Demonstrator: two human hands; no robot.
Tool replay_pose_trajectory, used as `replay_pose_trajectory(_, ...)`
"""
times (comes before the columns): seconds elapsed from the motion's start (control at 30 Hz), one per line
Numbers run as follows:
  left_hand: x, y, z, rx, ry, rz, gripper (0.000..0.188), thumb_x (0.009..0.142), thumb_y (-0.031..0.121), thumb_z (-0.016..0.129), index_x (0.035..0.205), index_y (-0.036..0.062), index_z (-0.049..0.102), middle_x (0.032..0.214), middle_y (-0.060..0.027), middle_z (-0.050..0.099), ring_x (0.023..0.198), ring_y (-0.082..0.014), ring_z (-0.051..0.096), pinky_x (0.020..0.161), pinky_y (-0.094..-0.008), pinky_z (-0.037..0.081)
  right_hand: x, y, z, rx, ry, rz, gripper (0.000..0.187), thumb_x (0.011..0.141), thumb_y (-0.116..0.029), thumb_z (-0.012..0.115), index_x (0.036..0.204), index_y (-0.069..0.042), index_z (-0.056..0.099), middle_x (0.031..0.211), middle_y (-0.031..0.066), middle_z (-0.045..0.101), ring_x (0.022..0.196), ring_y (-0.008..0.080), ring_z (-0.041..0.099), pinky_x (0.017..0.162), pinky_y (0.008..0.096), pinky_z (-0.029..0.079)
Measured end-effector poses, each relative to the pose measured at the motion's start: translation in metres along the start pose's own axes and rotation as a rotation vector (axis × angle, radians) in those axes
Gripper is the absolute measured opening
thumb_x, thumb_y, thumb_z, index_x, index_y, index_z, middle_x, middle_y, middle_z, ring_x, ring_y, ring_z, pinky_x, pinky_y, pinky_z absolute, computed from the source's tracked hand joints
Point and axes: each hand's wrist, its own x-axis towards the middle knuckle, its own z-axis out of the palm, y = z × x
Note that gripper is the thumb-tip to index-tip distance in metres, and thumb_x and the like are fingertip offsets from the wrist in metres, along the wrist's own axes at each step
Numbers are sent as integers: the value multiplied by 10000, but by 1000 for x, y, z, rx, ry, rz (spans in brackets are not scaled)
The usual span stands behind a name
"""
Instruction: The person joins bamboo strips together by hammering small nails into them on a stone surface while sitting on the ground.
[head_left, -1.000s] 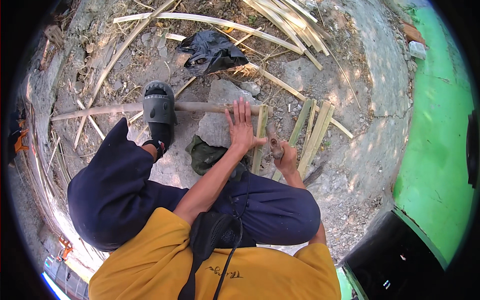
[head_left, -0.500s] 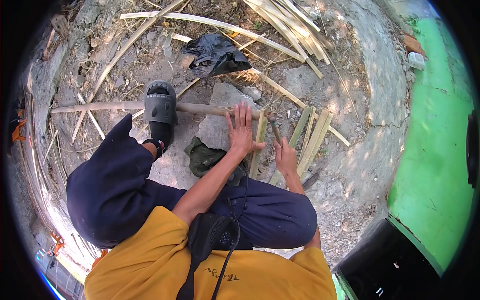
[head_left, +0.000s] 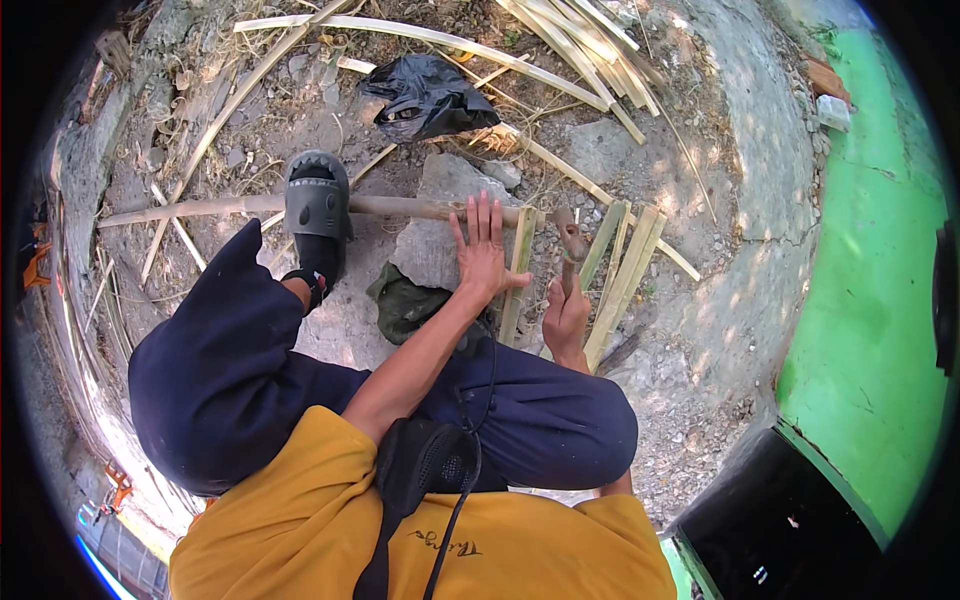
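My left hand lies flat with its fingers stretched over a long wooden pole. Its thumb reaches across onto a short bamboo slat, whose upper end meets the pole's right end. In my right hand is a hammer, gripped by its handle, its rusty head just right of the slat and apart from it. Several more bamboo slats lie to the right of that hand. My left foot in a grey sandal rests across the pole.
A flat stone lies under the pole, with dark green cloth nearer me. Beyond are a black plastic bag and long split strips. A green wall stands at the right.
The hammer head has lifted away from the slat's upper end and shifted right, its face now turned toward view. My left hand stays almost in place.
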Motion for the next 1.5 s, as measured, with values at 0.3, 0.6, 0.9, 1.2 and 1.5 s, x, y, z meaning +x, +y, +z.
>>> replay_pose_trajectory(0.3,2,-2,-1,59,2,-4,1669,476,765,875,1655,-18,-8,1743,-225,-18,1611,-433,-78,1255,-684,-70,9,-15,0,-47,-80,-34,183,1072,-209,565,1082,-27,581,684,218,614,664,465,665,536,513,450)
replay_pose_trajectory(0.6,0,-2,1,24,-16,-6,1675,472,749,890,1657,-6,-22,1744,-223,-23,1610,-435,-88,1254,-678,-74,2,6,15,-59,-36,-85,179,1066,-180,571,1062,-2,557,669,246,596,621,473,639,513,502,424)
replay_pose_trajectory(0.9,-1,-3,3,21,-5,9,1682,467,748,893,1657,0,-29,1743,-225,-26,1610,-428,-103,1256,-670,-79,11,-13,1,-42,-21,-25,188,1062,-217,570,1065,-30,567,728,273,647,684,497,672,560,559,472)
replay_pose_trajectory(1.2,6,1,-3,60,0,35,1702,473,807,861,1655,-12,-50,1740,-241,-53,1605,-437,-128,1241,-692,-89,26,17,-3,125,226,149,299,1055,-296,638,984,-7,612,630,122,538,549,228,545,555,376,430)
replay_pose_trajectory(1.5,39,-8,-25,-80,208,192,773,826,596,786,1334,41,609,1503,-248,390,1392,-434,374,1146,-617,266,42,61,25,333,207,279,340,888,-219,859,924,-49,567,915,90,760,863,110,709,745,275,542)
